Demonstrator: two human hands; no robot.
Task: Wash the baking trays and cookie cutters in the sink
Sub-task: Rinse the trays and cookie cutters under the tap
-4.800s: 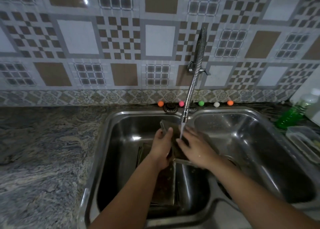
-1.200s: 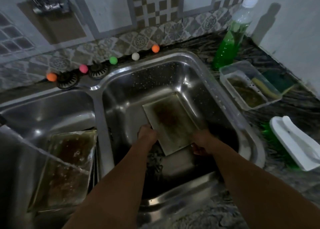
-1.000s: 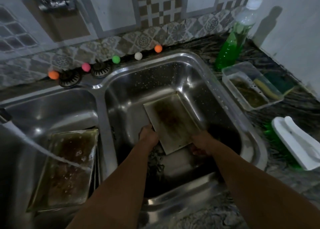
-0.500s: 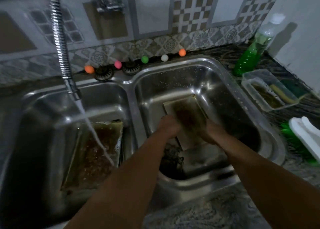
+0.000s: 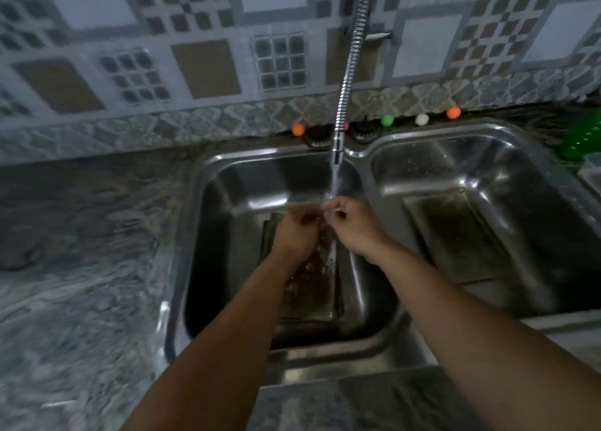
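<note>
Both hands meet under the tap (image 5: 349, 62) stream: left hand (image 5: 297, 232) and right hand (image 5: 353, 227) have curled fingers; whether they hold anything, I cannot tell. One tray (image 5: 312, 297) lies beneath them, another tray (image 5: 455, 235) to their right.

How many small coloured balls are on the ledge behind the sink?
5, in a row: an orange ball at the left, a pink ball mostly hidden behind the tap hose, then a green ball, a white ball and another orange ball.
</note>
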